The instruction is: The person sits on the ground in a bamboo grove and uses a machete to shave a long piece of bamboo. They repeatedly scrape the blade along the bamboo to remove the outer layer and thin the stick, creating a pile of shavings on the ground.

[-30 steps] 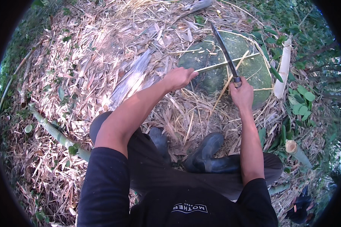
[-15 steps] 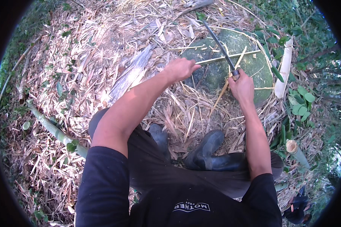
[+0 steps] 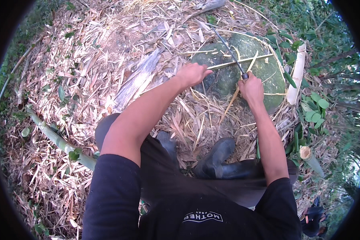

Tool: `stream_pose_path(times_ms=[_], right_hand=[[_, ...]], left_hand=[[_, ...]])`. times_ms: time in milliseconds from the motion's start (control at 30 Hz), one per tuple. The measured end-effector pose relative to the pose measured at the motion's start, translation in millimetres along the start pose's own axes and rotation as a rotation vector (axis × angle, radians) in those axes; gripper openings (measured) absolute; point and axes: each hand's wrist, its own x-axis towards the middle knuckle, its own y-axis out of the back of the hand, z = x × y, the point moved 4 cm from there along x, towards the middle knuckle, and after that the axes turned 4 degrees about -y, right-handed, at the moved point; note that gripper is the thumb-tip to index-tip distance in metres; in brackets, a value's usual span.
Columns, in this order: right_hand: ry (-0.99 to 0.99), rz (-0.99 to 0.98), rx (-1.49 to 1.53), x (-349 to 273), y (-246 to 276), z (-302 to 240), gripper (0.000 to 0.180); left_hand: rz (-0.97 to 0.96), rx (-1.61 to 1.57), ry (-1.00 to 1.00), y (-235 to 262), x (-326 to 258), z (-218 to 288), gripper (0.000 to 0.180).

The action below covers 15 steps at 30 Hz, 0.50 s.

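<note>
My left hand (image 3: 193, 75) is closed on the near end of a thin, pale bamboo strip (image 3: 257, 59), which reaches rightward above a large mossy green rock (image 3: 274, 78). In my right hand (image 3: 252, 89) is the dark handle of a long machete, gripped in a fist. Its narrow blade (image 3: 228, 47) points away and to the left, crossing the strip over the rock. Whether the blade touches the strip, I cannot tell. Several yellowish slivers (image 3: 253, 62) lie about on the rock, and one long sliver leans down below my right fist.
Dry bamboo leaves litter the ground. A weathered wood slab (image 3: 138, 80) lies left of the rock, a pale split bamboo piece (image 3: 297, 74) to its right. Green bamboo poles lie at left (image 3: 62, 142) and right (image 3: 311, 160). My dark boots (image 3: 216, 160) stand below the rock.
My right hand has shifted slightly left and away, and the machete blade now looks thinner, turned more edge-on. My left hand keeps its hold on the bamboo strip, almost unmoved.
</note>
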Motion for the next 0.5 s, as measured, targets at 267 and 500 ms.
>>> stream_pose_path(times_ms=[267,500], right_hand=[[-0.300,-0.285,0.646,16.8,-3.7,23.7,0.023],[0.233,0.275,0.300,-25.8,73.0,-72.5,0.025]], left_hand=[[-0.027,-0.026,-0.041,-5.2,9.7,-1.8,0.054],[-0.023,-0.033,0.010,-4.8,-1.9,-11.4,0.054]])
